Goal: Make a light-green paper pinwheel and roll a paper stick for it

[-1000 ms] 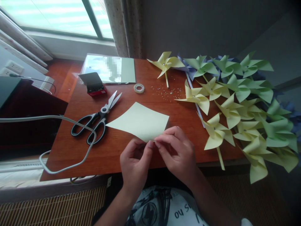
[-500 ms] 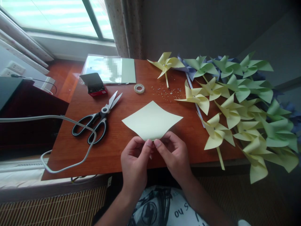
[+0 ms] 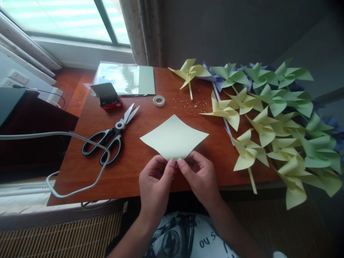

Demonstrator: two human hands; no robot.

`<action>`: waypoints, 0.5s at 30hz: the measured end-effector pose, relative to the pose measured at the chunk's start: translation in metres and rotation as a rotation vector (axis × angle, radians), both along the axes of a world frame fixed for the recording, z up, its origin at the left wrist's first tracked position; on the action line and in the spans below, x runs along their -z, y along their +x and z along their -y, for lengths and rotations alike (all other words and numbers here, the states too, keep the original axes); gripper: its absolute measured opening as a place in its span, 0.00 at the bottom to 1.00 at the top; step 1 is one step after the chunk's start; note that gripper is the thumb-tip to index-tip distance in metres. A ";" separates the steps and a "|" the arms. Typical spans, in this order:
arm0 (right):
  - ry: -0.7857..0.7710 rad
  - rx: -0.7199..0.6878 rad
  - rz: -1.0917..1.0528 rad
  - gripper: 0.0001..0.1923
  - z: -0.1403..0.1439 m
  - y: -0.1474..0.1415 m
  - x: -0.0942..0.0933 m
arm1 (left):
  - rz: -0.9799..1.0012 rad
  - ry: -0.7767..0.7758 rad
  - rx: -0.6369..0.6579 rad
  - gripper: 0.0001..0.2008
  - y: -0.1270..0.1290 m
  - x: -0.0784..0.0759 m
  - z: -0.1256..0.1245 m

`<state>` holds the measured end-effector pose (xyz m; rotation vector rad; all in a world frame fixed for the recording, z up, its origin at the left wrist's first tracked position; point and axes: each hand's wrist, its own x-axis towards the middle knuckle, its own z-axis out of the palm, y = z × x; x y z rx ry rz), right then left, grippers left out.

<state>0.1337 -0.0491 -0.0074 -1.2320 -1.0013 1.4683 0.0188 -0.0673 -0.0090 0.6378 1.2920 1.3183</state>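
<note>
A pale yellow-green sheet of paper is held corner-on above the table, curving slightly, with its near edge between both hands. My left hand is closed on that edge, thumb on top and fingers tucked beneath. Close beside it, my right hand pinches the same edge in the same way, the two thumb tips almost meeting. The fingertips under the paper are hidden. Open-bladed scissors with black handles lie to the left of the paper. A small roll of tape lies beyond its far corner.
Several yellow and green paper pinwheels crowd the table's right side, some blue ones behind. A small open box and a clear packet of paper sit at the back left. Tiny scraps are scattered nearby. A white cable loops over the left edge.
Both thumbs have shifted very slightly to the right along the paper's near edge. Otherwise the hands, the paper and the things on the table look the same.
</note>
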 end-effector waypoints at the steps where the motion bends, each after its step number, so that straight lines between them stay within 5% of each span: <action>1: 0.000 -0.005 0.008 0.07 0.000 0.000 0.001 | -0.003 0.001 0.000 0.07 0.000 0.000 0.000; 15: -0.022 -0.029 -0.015 0.05 0.000 0.003 -0.003 | -0.059 0.093 0.095 0.03 -0.008 -0.002 -0.003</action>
